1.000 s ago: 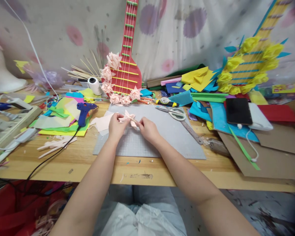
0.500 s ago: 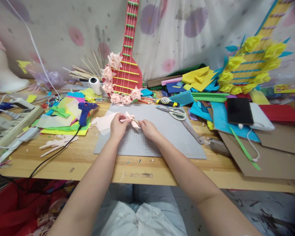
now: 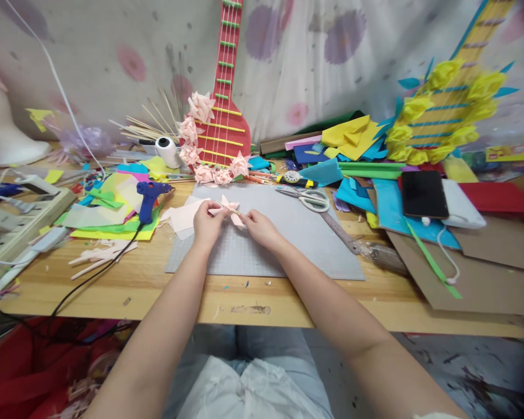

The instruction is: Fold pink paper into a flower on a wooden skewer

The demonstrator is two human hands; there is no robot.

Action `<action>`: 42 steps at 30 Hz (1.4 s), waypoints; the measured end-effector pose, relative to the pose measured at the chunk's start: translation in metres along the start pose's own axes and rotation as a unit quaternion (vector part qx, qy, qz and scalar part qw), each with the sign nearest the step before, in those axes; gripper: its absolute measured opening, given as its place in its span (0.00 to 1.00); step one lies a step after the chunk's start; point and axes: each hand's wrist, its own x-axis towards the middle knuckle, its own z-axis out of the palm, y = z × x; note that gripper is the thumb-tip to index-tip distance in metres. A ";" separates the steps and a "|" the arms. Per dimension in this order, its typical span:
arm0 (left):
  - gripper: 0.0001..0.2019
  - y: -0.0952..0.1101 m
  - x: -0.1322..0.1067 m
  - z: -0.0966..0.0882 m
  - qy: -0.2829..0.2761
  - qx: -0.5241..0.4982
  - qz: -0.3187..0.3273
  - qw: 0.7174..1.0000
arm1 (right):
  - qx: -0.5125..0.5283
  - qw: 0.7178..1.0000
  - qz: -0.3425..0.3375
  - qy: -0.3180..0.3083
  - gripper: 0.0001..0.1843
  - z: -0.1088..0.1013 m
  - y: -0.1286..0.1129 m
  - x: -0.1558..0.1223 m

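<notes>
Over the grey cutting mat (image 3: 314,250), both hands meet at a pale pink paper flower (image 3: 234,216) with pointed petals. My left hand (image 3: 208,221) pinches its left side, thumb and fingers together. On the other side, the closed fingers of my right hand (image 3: 259,227) press at the flower's edge; a thin stick-like piece seems to run between the hands, too small to make out fully. Pink paper sheets (image 3: 186,218) lie just left of my left hand. The red paper lute (image 3: 222,137), edged with pink flowers, stands behind the mat.
A blue glue gun (image 3: 147,201) stands on coloured paper at left, its cord trailing to the front edge. Scissors (image 3: 312,201) and a metal ruler (image 3: 338,233) lie on the mat's right side. A phone (image 3: 425,195), cardboard (image 3: 463,279) and a power strip (image 3: 39,233) flank the work area.
The flower has turned slightly between my fingers, and my right hand has shifted a little left, closer to it. The whole view has moved slightly.
</notes>
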 end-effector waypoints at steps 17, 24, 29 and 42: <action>0.17 -0.008 0.003 0.002 -0.003 -0.033 -0.026 0.999 | -0.108 0.994 -0.030 0.016 0.18 -0.002 -0.005 -0.009; 0.14 -0.007 0.001 0.001 0.005 0.029 0.003 1.000 | -0.143 0.989 -0.037 0.002 0.19 -0.002 -0.005 -0.009; 0.14 -0.005 -0.001 0.004 -0.010 -0.022 -0.005 1.000 | -0.155 0.987 -0.040 -0.003 0.18 -0.003 -0.004 -0.009; 0.15 0.012 0.003 0.001 0.013 -0.206 -0.176 0.962 | -0.168 0.981 -0.093 -0.011 0.15 -0.005 -0.012 -0.016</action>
